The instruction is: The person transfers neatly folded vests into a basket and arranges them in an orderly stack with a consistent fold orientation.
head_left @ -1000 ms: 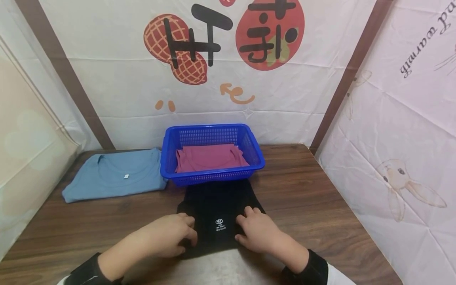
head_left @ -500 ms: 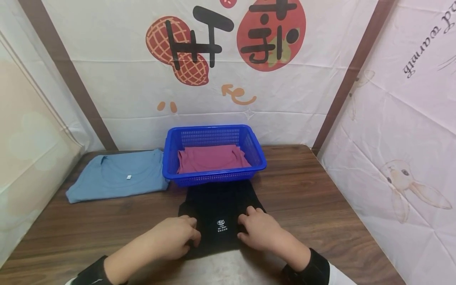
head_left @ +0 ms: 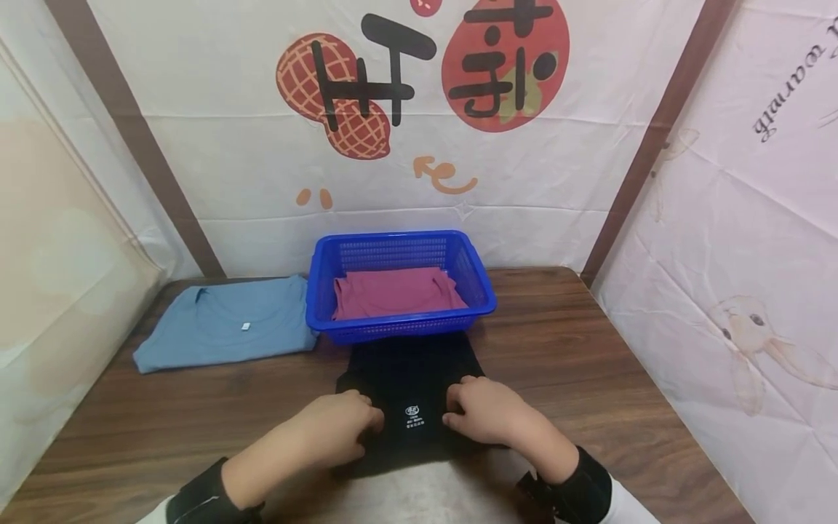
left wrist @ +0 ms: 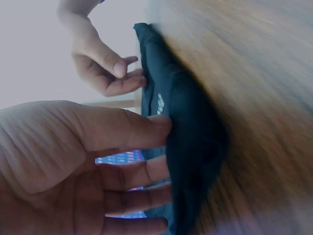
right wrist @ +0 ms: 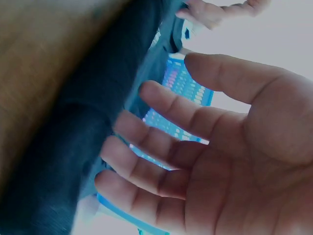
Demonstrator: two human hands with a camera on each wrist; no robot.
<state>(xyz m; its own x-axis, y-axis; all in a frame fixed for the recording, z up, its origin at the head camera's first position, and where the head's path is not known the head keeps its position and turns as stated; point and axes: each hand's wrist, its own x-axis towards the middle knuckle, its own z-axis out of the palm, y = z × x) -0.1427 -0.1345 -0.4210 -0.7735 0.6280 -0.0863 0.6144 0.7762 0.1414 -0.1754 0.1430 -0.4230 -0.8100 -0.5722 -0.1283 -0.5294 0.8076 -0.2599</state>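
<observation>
A black folded garment [head_left: 402, 367] with a small white print lies flat on the table, in front of the blue basket. My left hand [head_left: 330, 431] is at its left edge; in the left wrist view the thumb and long, mostly straight fingers [left wrist: 134, 175] touch the cloth. At the right edge is my right hand [head_left: 489, 412]. The right wrist view shows its fingers [right wrist: 132, 156] spread and gently bent, their tips at the rolled side of the black cloth, with the thumb apart from it.
The blue plastic basket [head_left: 412, 320] stands at the back of the wooden table [head_left: 556, 342] and holds a folded pink garment [head_left: 399, 292]. Left of it lies a folded blue shirt [head_left: 229, 327]. Printed fabric walls [head_left: 380, 196] enclose the back and sides.
My left hand has come slightly closer to the white print. The right hand has shifted a little on the cloth. The whole head view has drifted slightly; basket and garments stay put.
</observation>
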